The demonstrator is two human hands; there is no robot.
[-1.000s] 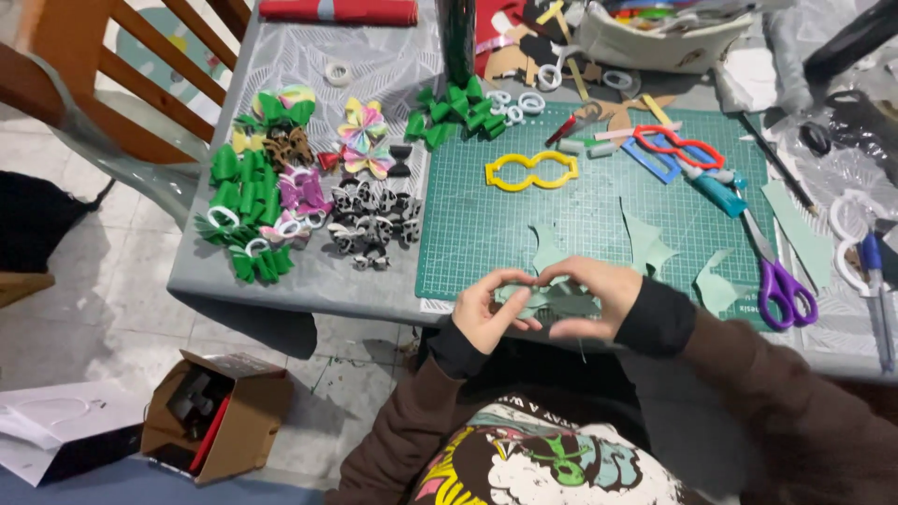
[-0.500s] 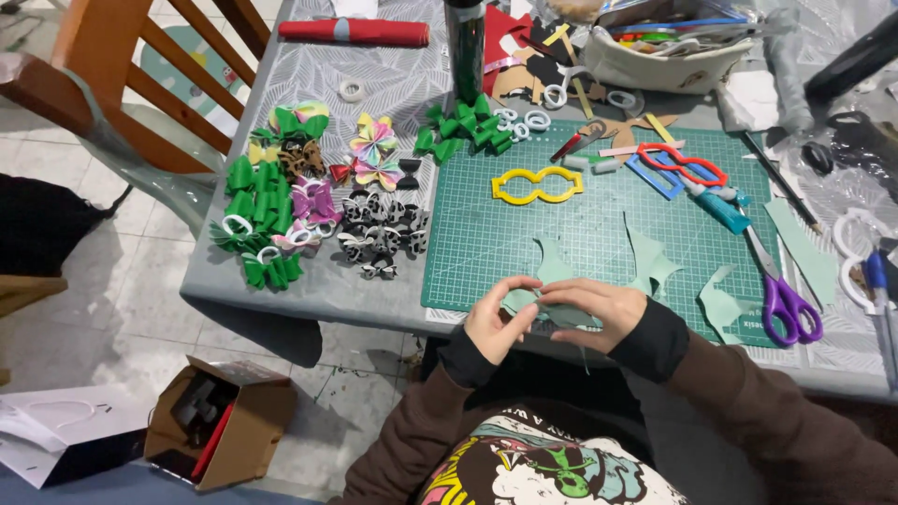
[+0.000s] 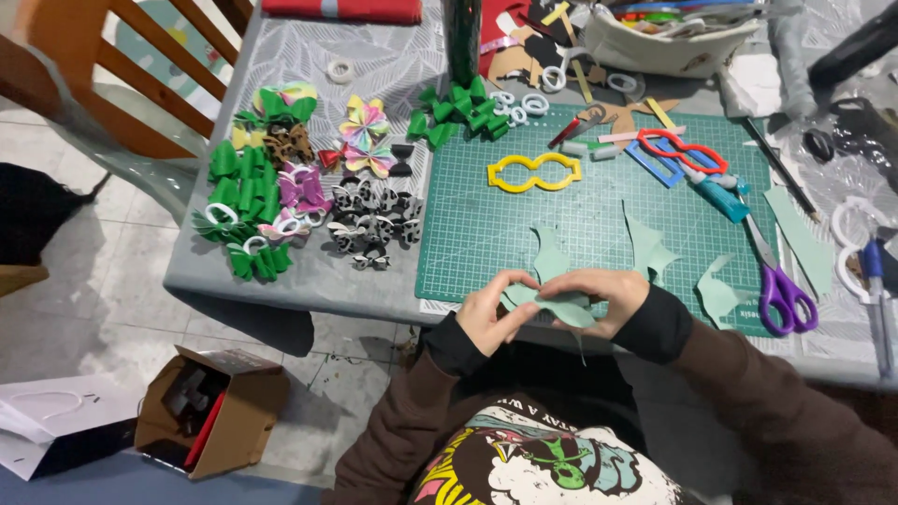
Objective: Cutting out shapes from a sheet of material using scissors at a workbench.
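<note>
Both my hands meet at the near edge of a green cutting mat (image 3: 599,220). My left hand (image 3: 488,313) and my right hand (image 3: 608,295) pinch a pale green cut-out piece (image 3: 552,307) between them, fingers folded over it. More pale green cut-outs (image 3: 645,248) lie flat on the mat just beyond my hands. A yellow figure-eight template (image 3: 533,173) lies further back on the mat.
Purple-handled scissors (image 3: 781,290) lie at the mat's right. Several finished bows (image 3: 257,201) in green, pink and black-and-white sit on the grey table at the left. A cardboard box (image 3: 210,421) stands on the floor, a wooden chair (image 3: 131,65) at the far left.
The view has tilted down slightly, so the table sits lower in frame. My hands stay together on the green piece, fingers shifting along it.
</note>
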